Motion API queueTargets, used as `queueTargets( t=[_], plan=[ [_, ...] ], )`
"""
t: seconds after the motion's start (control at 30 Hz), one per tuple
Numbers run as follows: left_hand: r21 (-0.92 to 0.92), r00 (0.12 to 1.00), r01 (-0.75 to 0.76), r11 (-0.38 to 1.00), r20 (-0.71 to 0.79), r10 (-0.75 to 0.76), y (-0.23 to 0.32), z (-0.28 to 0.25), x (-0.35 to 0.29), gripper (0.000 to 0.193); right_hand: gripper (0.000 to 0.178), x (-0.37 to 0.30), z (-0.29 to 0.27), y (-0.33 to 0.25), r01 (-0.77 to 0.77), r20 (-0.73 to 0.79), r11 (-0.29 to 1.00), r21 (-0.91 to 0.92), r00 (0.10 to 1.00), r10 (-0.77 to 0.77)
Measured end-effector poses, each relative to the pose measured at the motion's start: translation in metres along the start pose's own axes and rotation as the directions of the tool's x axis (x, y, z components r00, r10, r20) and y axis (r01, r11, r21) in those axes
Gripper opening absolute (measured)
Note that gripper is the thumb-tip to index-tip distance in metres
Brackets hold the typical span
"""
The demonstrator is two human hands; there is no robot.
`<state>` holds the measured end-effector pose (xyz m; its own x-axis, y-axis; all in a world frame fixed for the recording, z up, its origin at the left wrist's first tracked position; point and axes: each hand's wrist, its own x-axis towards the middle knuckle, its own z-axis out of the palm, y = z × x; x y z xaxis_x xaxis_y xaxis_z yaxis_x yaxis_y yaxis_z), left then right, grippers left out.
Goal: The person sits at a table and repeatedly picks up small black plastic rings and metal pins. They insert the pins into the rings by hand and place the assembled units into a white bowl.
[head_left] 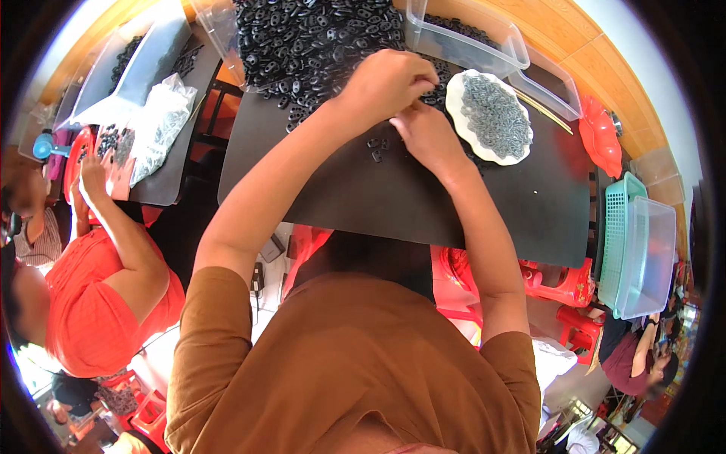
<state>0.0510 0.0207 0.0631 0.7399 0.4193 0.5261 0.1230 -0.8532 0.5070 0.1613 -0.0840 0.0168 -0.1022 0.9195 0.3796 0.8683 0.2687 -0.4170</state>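
My left hand reaches across the table with its fingers curled into a pinch. My right hand meets it fingertip to fingertip, also closed. Whatever is between the fingers is too small and hidden to make out. Just beyond my left hand spreads a large heap of small black oval plastic pieces with holes. Several loose black pieces lie on the dark table below my hands. Right of my hands, a white scalloped plate is heaped with small grey metallic pieces, perhaps springs.
Clear plastic bins stand at the back, beside thin sticks and a red scalloped tray. A green basket is at the right. Leftward, a person in red works at another table with a clear plastic bag.
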Motion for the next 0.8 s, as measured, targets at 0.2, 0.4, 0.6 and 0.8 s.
queueTargets(
  t=[0.2,0.4,0.6,0.8],
  plan=[
    [0.22,0.928,-0.163,0.962,0.365,0.074,0.014,0.069,0.051,0.01,0.034,-0.003,0.026,0.009,0.294,-0.279,0.948,-0.126,0.906,-0.318],
    [0.311,0.871,-0.182,0.933,0.491,0.006,0.014,0.102,0.068,0.013,0.028,-0.008,0.035,0.027,0.275,-0.256,0.96,-0.049,0.926,-0.278],
    [0.335,0.849,-0.297,0.894,0.521,0.086,0.012,0.111,0.071,0.016,0.016,-0.006,0.035,0.026,0.254,-0.264,0.967,-0.013,0.932,-0.249],
    [0.332,0.837,-0.29,0.898,0.542,0.07,0.011,0.117,0.071,0.02,0.013,-0.005,0.041,0.029,0.263,-0.298,0.964,-0.045,0.917,-0.265]
  ],
)
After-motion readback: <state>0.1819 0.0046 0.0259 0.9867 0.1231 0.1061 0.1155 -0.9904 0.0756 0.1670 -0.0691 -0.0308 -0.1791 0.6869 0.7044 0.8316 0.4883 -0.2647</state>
